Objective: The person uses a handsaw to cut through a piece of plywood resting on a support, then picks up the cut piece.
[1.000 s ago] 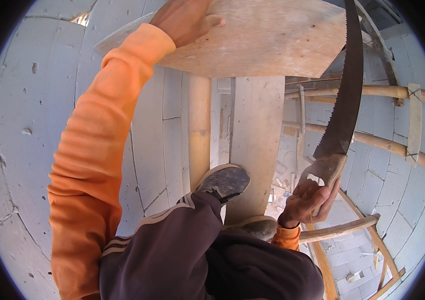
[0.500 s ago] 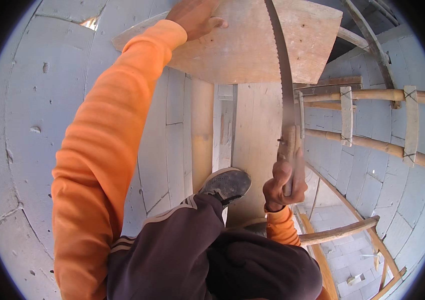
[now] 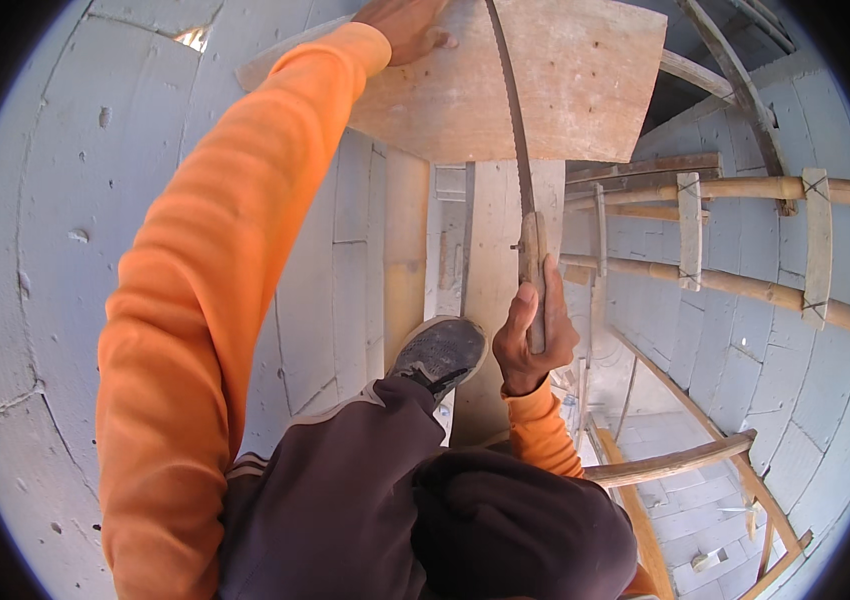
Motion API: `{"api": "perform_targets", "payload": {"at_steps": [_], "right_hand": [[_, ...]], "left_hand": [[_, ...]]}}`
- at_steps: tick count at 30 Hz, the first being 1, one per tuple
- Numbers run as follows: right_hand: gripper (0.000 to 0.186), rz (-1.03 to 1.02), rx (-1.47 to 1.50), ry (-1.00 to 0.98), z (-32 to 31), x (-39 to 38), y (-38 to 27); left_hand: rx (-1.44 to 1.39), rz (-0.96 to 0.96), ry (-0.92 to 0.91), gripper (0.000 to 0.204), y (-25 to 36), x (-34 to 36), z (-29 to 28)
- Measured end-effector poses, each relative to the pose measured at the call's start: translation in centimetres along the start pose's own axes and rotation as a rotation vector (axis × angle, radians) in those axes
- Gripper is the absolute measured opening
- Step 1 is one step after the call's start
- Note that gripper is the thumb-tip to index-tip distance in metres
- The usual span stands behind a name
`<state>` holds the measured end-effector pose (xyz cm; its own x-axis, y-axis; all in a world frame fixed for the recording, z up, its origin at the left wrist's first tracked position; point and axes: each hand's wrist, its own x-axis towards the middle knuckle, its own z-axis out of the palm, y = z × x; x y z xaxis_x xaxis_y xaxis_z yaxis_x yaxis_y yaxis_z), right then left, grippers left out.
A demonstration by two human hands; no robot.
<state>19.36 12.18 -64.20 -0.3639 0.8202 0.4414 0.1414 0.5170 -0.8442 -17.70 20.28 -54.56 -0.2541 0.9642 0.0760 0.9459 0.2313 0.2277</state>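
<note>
A handsaw (image 3: 516,115) with a long, narrow, curved blade and a wooden handle is gripped in my right hand (image 3: 537,340), fingers wrapped round the handle and thumb along it. The blade points away from me, lying across a thin plywood board (image 3: 585,90); its far end leaves the top of the picture. At the upper left my left hand (image 3: 405,28) rests on the board with its thumb stretched out. Its other fingers are partly cut off by the picture's edge.
My shoe (image 3: 442,350) stands on a pale plank (image 3: 510,185) running below the board. Bamboo poles (image 3: 745,190) with wooden slats tied across form a ladder-like frame at right. Grey block walls (image 3: 45,180) rise on both sides. A wooden bar (image 3: 680,460) crosses at the lower right.
My right hand and the saw have shifted left and slightly away from me, and the blade lies further left across the board. My left hand stays on the board.
</note>
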Motion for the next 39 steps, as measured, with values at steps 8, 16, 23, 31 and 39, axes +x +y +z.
{"api": "perform_targets", "payload": {"at_steps": [8, 16, 23, 31, 39], "right_hand": [[0.037, 0.031, -0.041, -0.063, -1.0, 0.0, -1.2], [0.038, -0.06, -0.04, -0.018, -1.1, 0.5, 0.0], [0.038, 0.003, -0.056, -0.103, -0.7, 3.3, -0.7], [0.037, -0.028, -0.057, -0.045, -0.7, 3.5, -0.7], [0.034, -0.096, -0.04, 0.031, -2.3, 1.2, 0.6]], "left_hand": [[0.002, 0.01, 0.011, 0.073, 0.5, -0.6, 0.2], [-0.018, -0.008, 0.033, 0.071, -0.4, -1.2, 0.1], [-0.034, 0.017, 0.06, 0.07, 0.0, -1.5, -0.2], [-0.006, 0.016, 0.106, 0.069, 0.2, -1.9, 0.3], [-0.063, -0.052, 0.007, 0.07, 0.3, -1.3, 0.1]]}}
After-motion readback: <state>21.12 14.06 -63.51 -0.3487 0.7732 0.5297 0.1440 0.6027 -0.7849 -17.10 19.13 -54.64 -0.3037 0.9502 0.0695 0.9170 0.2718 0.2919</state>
